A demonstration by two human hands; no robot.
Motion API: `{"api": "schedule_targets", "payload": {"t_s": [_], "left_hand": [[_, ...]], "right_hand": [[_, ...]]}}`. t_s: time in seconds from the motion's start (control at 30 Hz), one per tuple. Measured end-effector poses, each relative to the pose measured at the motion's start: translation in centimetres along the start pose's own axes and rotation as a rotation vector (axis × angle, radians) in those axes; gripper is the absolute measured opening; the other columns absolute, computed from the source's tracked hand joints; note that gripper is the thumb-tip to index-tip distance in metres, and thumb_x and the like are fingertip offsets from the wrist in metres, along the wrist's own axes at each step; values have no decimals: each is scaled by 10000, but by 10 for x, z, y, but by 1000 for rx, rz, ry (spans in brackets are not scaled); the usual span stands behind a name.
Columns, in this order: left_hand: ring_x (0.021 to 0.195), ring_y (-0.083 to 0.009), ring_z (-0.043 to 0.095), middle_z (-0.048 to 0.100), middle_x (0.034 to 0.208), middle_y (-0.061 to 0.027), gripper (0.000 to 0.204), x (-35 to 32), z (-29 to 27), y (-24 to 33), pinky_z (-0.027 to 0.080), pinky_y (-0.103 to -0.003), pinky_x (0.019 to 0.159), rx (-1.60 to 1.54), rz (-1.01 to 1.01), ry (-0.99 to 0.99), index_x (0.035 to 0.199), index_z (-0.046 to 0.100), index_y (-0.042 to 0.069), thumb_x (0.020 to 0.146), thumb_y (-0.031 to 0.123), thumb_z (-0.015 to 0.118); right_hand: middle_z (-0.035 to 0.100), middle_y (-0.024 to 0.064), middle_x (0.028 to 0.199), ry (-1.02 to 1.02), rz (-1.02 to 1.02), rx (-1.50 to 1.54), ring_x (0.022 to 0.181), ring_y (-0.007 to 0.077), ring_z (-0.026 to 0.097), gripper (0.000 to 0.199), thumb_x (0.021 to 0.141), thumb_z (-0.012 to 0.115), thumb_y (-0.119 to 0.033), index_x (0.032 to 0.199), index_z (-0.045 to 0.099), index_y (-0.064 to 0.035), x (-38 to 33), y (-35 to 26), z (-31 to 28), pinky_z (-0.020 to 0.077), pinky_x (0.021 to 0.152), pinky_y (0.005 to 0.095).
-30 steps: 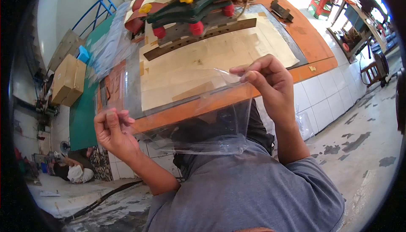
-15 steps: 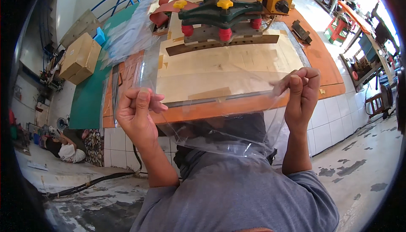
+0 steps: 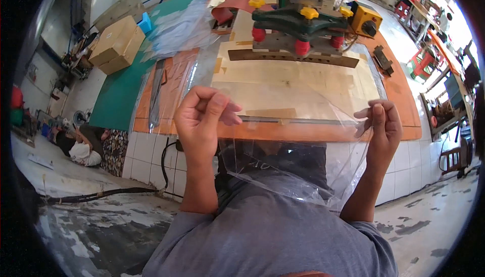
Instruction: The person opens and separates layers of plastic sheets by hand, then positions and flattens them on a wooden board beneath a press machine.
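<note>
A clear plastic sheet (image 3: 283, 178) hangs stretched between my two hands, sagging in front of my grey shirt over the table's near edge. My left hand (image 3: 198, 120) pinches its left upper part between thumb and curled fingers. At the other end my right hand (image 3: 385, 125) grips the right upper corner, fingers bent against the thumb. Beyond the sheet lies a pale board (image 3: 303, 85) patched with tape on the orange tabletop (image 3: 404, 120). Above that board stands a press (image 3: 303, 27) with a green frame, yellow knobs, red mounts and a long brown bar (image 3: 293, 58).
More clear sheets (image 3: 187, 29) are heaped on the green surface (image 3: 118, 95) at left, near a cardboard box (image 3: 117, 44). A yellow control box (image 3: 366, 22) sits right of the press, with a metal block (image 3: 383, 60) nearby. Another person (image 3: 86, 148) sits low at far left.
The view has tilted and shifted, so the press and table appear farther right. Both hands keep hold of the plastic sheet and appear farther right too.
</note>
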State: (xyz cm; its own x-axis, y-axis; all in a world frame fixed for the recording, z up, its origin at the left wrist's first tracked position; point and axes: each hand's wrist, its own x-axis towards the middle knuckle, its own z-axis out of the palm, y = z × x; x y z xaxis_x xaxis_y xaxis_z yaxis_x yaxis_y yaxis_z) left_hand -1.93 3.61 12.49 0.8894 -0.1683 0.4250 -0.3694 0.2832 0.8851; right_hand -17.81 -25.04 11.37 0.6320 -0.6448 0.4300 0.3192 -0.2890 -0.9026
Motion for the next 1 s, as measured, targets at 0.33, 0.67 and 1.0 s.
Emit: {"api": "schedule_targets", "payload": {"t_s": [0.33,0.67,1.0], "left_hand": [[584,-157,681,729,778,-139,172,3,4,3,549,-272,512,-52,71,-92,969,624,4,1024,149,699],[596,-151,701,757,823,-162,156,6,8,1,569,-263,534,-47,-23,-175,980,631,-8,1030,128,691],[572,-168,695,732,764,-155,169,-18,2,-6,574,-274,518,53,-101,-263,1003,588,7,1065,157,637]], "right_hand": [[503,-9,747,167,-254,-123,587,57,468,181,1124,517,-164,1010,585,-42,-2,16,8,403,543,224],[461,-49,645,24,-75,-85,450,22,358,189,1125,536,-208,1000,572,-69,6,7,-23,266,399,205],[523,-24,663,-12,54,-100,449,21,396,247,1098,604,-271,986,591,-52,-14,-29,-47,270,395,198]]}}
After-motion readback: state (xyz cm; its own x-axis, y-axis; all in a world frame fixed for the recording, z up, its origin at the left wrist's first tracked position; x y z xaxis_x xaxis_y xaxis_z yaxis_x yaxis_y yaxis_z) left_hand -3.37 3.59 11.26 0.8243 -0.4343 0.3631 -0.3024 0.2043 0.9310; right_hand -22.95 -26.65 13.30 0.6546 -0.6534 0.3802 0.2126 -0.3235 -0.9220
